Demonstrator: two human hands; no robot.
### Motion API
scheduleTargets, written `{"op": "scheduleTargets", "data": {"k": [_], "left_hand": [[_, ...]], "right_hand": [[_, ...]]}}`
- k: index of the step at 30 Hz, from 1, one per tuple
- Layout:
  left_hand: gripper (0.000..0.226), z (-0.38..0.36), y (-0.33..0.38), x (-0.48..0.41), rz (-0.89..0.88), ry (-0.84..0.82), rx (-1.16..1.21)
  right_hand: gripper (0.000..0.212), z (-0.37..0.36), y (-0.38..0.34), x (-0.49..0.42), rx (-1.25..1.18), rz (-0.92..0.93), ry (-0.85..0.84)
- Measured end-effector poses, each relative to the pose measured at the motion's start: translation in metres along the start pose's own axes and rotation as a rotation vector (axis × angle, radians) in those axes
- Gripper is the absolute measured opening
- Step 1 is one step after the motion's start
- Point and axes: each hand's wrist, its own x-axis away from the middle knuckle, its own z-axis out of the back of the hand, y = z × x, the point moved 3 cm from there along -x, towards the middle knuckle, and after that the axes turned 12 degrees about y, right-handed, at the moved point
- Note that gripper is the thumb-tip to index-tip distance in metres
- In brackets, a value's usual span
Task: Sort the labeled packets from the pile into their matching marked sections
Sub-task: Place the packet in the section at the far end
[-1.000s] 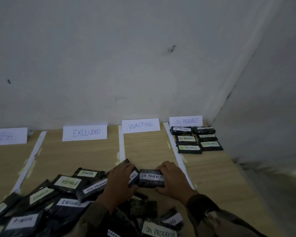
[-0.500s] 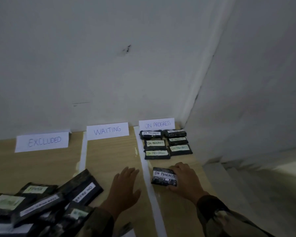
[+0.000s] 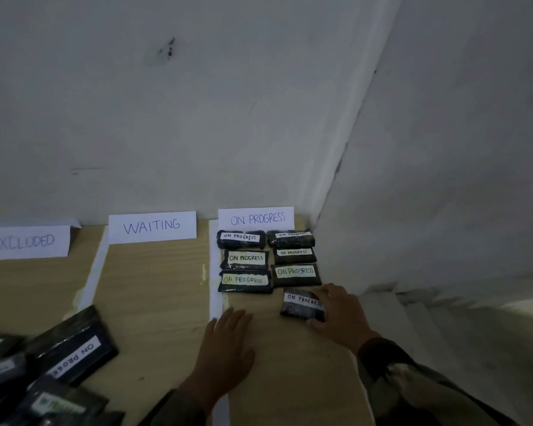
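Right hand (image 3: pixel 340 315) grasps the ON PROGRESS packet (image 3: pixel 302 304) at its right end, long axis left-right, just below the right column of sorted packets (image 3: pixel 296 273); left hand (image 3: pixel 225 336) lies flat, released, empty, farther off

Dim light fills a bare corner where two pale, scuffed walls meet in the upper right of the frame. A cluster of dark marks (image 3: pixel 168 50) stains the wall at upper centre. A light wooden desk (image 3: pixel 154 287) spans the bottom, its right edge beside what may be grey steps (image 3: pixel 419 305).
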Motion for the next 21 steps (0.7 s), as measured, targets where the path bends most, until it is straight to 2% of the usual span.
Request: {"op": "scheduleTargets", "data": {"k": [6, 9, 11, 13, 17, 21], "left_hand": [[0.061, -0.003, 0.001, -0.002, 0.074, -0.023, 0.005], [0.066, -0.003, -0.001, -0.005, 0.108, -0.063, 0.084], [0.066, 0.0, -0.004, -0.005, 0.105, -0.04, 0.046], [0.063, 0.002, -0.007, -0.001, 0.1, -0.092, 0.012], [0.062, 0.014, -0.015, 0.008, 0.074, -0.032, 0.022], [0.059, 0.028, -0.035, 0.021, 0.094, 0.007, 0.075]], "right_hand": [[0.077, -0.006, 0.004, -0.015, -0.002, 0.029, -0.004], [0.074, -0.007, 0.002, -0.017, -0.02, 0.026, 0.017], [0.072, -0.008, 0.0, -0.016, -0.021, 0.016, 0.052], [0.069, -0.01, -0.003, -0.012, -0.051, -0.004, 0.105], [0.056, -0.004, -0.03, -0.001, -0.124, -0.002, 0.259], [0.039, -0.004, -0.072, 0.011, -0.241, 0.034, 0.288]]}}
